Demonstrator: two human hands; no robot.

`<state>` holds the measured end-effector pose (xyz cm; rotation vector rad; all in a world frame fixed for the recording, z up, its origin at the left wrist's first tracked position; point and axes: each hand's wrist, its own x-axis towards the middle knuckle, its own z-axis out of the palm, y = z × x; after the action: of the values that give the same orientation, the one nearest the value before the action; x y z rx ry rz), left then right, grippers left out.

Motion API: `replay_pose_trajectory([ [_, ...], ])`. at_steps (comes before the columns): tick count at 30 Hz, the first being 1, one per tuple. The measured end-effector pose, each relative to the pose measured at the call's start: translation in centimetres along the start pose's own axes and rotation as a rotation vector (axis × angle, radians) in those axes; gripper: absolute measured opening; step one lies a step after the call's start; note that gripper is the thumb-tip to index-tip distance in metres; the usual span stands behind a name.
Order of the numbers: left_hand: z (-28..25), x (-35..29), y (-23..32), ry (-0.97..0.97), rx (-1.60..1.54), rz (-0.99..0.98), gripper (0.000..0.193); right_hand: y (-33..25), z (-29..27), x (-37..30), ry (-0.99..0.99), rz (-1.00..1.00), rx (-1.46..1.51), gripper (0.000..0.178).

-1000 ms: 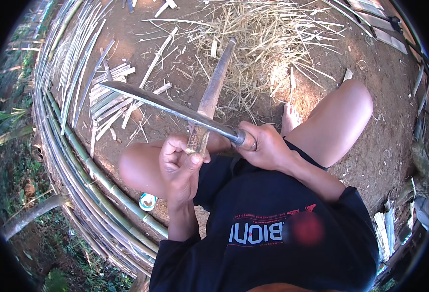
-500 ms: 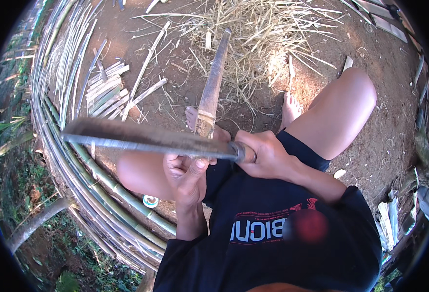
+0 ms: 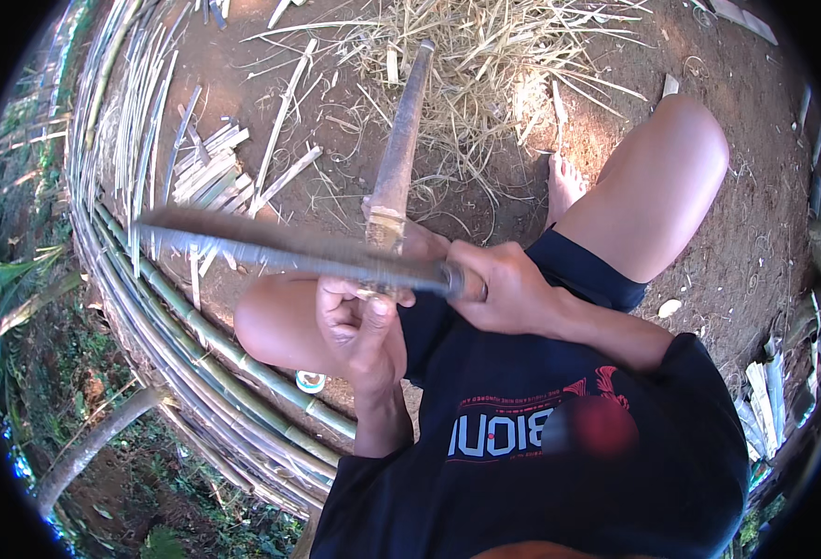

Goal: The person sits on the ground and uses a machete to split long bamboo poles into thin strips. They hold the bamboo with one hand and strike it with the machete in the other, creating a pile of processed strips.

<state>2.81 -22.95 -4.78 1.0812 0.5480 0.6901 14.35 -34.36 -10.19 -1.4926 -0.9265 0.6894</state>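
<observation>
Right hand (image 3: 513, 291) clamped round the handle of a broad blade (image 3: 280, 250), which reaches leftward from that grip. Left hand (image 3: 362, 331) pinching the lower end of a long tapered piece (image 3: 397, 177), thumb on the near side; the piece runs up and away from the pinch. Blade crosses it just above the left fingers; blurred, so contact is uncertain. Beyond both grips, a heap of shavings (image 3: 485, 79); farther left, cut slats (image 3: 210, 177). Left of the left wrist, bamboo poles (image 3: 246, 366).

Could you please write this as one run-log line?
left hand: holds tapered piece | right hand: grips knife handle | blade: crosses piece in view, contact unclear
</observation>
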Motion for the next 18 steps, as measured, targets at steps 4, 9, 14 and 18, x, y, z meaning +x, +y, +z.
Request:
replay_pose_trajectory([
  [4,0.4,-0.1,-0.5,-0.009,0.054,0.012,0.028,2.5,-0.9,0.9,0.011,0.024,-0.063,0.016],
  [9,0.2,-0.4,-1.1,-0.057,-0.017,-0.019,0.028,-0.3,-1.1,-0.1,0.042,-0.056,-0.060,0.015],
  [14,1.1,-0.2,-1.1,-0.009,0.011,0.003,0.028,2.2,-1.7,0.6,0.066,-0.026,-0.103,0.017],
  [18,1.1,-0.8,-1.1,0.065,0.040,-0.021,0.027,1.1,-1.2,-0.5,0.056,-0.051,-0.095,0.017],
])
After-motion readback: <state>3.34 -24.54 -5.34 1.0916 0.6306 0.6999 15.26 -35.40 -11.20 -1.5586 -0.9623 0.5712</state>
